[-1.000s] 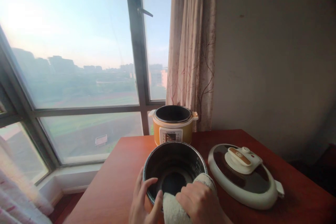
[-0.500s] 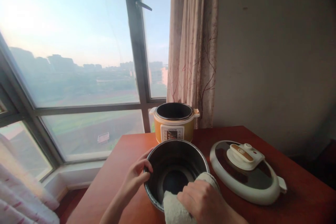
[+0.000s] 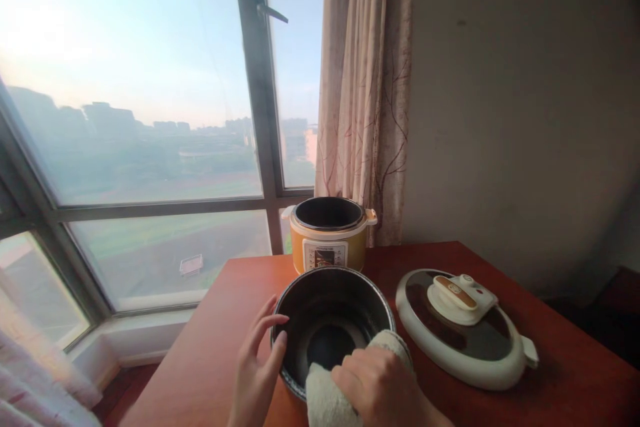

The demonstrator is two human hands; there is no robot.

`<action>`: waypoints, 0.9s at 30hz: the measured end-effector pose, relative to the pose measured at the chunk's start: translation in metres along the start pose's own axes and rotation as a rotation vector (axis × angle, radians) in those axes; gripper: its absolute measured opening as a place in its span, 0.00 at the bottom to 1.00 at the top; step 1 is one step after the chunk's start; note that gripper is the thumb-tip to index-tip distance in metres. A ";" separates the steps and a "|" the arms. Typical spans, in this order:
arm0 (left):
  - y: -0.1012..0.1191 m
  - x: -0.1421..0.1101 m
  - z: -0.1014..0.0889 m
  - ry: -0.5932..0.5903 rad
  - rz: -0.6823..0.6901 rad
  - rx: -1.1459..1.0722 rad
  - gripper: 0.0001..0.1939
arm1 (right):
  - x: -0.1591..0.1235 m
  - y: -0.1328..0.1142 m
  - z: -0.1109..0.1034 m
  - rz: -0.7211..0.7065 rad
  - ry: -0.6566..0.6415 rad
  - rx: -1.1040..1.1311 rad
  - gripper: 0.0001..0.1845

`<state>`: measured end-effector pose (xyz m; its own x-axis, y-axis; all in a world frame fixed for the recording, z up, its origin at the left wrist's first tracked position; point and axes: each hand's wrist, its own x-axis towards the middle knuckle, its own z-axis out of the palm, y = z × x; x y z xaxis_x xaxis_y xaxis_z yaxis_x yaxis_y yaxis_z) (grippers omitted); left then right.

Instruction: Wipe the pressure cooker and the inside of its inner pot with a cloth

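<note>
A dark inner pot (image 3: 345,307), tilted with its mouth toward me, stands at the near part of the table. My left hand (image 3: 260,360) is at its left rim, fingers spread, with the index finger and thumb tips over the edge; whether they touch it I cannot tell. My right hand (image 3: 377,383) is closed round a pale grey-green towel (image 3: 325,397) at the pot's near right rim. One end of the towel hangs out below the fist, and another fold lies over the rim.
Behind the pot stands a yellow and white electric pressure cooker (image 3: 327,240) without its lid. Its white lid (image 3: 463,327) with a dark top lies at the right on the reddish wooden table (image 3: 200,347). A window (image 3: 160,147) and a curtain (image 3: 365,93) are beyond.
My left hand went from reaching over the rim to pinching it, then loosened with fingers apart. My right hand keeps the towel at the near right rim. The view shifts slightly.
</note>
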<state>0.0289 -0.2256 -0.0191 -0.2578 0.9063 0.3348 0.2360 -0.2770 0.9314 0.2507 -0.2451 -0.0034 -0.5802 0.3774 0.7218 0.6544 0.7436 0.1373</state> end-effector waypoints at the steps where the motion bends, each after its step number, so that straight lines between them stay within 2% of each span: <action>1: 0.001 -0.008 0.002 0.008 0.022 0.036 0.15 | 0.000 0.000 0.000 0.001 -0.009 -0.001 0.21; 4: 0.003 -0.027 0.006 0.005 0.053 0.093 0.15 | 0.000 0.000 0.000 -0.003 -0.053 -0.006 0.20; 7: 0.003 -0.032 0.008 -0.004 0.042 0.067 0.15 | -0.001 0.000 0.000 -0.004 -0.079 -0.008 0.19; 13: -0.001 -0.022 0.003 -0.030 0.075 0.055 0.12 | 0.001 0.001 -0.004 -0.023 -0.102 0.014 0.16; 17: -0.007 -0.008 -0.001 -0.086 0.029 -0.020 0.11 | -0.001 0.008 -0.010 -0.063 -0.135 0.037 0.13; 20: -0.005 0.010 -0.006 -0.194 -0.015 -0.119 0.11 | -0.004 0.015 -0.018 -0.078 -0.170 0.076 0.11; 25: 0.006 0.047 -0.017 -0.480 -0.101 -0.220 0.08 | -0.009 0.023 -0.030 -0.060 -0.202 0.125 0.09; 27: 0.007 0.057 -0.017 -0.552 -0.111 -0.246 0.08 | -0.009 0.024 -0.029 -0.053 -0.186 0.125 0.09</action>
<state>0.0000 -0.1815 0.0090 0.2701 0.9474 0.1718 -0.0045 -0.1772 0.9842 0.2859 -0.2472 0.0130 -0.6987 0.4228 0.5771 0.5624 0.8232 0.0778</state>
